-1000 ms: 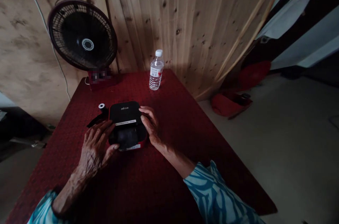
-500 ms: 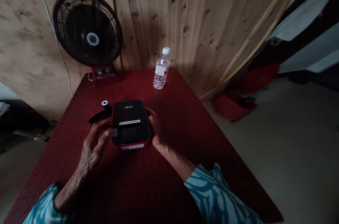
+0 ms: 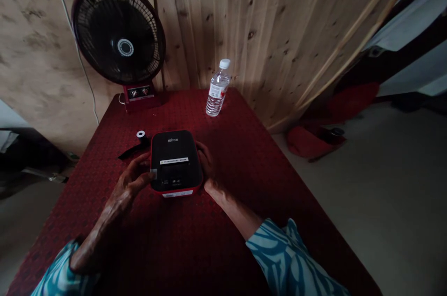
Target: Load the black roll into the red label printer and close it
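Observation:
On the table lies a boxy receipt printer (image 3: 176, 151) with a black top, a red lower rim and a white label strip across its lid. My left hand (image 3: 131, 184) is at its left side, the thumb touching the top near the front left corner and the fingers along the edge. Against the right side rests my right hand (image 3: 208, 168), its fingers curled along the edge and partly hidden behind the body. Just beyond my left fingers is a small roll (image 3: 141, 135) with a white end and a dark strip trailing from it.
A red patterned cloth covers the table (image 3: 223, 221). At the back left stands a dark fan (image 3: 125, 48) on a red base. A clear water bottle (image 3: 217, 91) stands near the back edge, before a wooden wall (image 3: 265, 30). Something red (image 3: 309, 142) sits on the floor at right.
My left thumb has come down onto the printer's front left corner, where it was lifted before. The right hand keeps its place at the side. The view has shifted slightly.

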Tool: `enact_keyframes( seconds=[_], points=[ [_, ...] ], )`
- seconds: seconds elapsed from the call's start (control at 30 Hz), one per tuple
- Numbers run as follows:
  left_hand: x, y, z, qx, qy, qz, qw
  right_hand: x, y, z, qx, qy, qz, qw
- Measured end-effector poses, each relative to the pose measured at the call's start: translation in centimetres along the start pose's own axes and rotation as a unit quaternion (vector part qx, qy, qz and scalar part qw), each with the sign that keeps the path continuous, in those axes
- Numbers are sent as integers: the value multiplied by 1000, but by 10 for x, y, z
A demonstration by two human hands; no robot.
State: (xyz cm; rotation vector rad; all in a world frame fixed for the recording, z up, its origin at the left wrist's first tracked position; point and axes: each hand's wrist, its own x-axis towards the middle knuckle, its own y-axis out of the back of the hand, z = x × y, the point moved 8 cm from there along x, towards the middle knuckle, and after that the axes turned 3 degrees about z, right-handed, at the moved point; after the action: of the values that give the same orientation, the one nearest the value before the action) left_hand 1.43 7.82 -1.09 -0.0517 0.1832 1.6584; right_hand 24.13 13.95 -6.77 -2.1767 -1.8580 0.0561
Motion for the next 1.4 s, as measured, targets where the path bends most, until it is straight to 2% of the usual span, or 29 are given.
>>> enact_keyframes(
  seconds=[0.2,0.5,0.63,0.83,0.93,1.0,1.03,1.1,1.17,1.27,1.37,1.4],
  points=[
    [5,-15,-1,-51,13,-47,998,-1,0,2,0,-5,-11,1000],
    [8,-16,5,17,-38,-78,996,-3,0,0,-42,4,-15,999],
    [3,-16,12,29,-53,-65,996,-3,-2,-3,-26,-8,-22,999],
    [1,-10,10,6,-22,-41,999,-1,-5,-7,-15,1,-22,1000],
    [3,3,22,85,-78,4,993,0,-7,-12,-14,22,-27,999],
    [0,6,41,180,-164,20,970,-1,-7,-16,-19,33,-31,999],
    [-3,3,52,229,-215,14,949,-1,-8,-17,-21,38,-34,999],
    [-9,-11,71,321,-302,-17,898,-1,-8,-18,-19,43,-37,998],
    [-9,-30,81,389,-347,-71,850,-1,-9,-18,-13,41,-38,998],
    [10,-62,82,518,-316,-151,781,0,-10,-18,-9,39,-39,998],
    [40,-82,74,680,-212,-176,679,0,-11,-20,-15,43,-42,998],
    [47,-86,74,712,-189,-174,654,0,-11,-20,-18,42,-42,998]
  ],
)
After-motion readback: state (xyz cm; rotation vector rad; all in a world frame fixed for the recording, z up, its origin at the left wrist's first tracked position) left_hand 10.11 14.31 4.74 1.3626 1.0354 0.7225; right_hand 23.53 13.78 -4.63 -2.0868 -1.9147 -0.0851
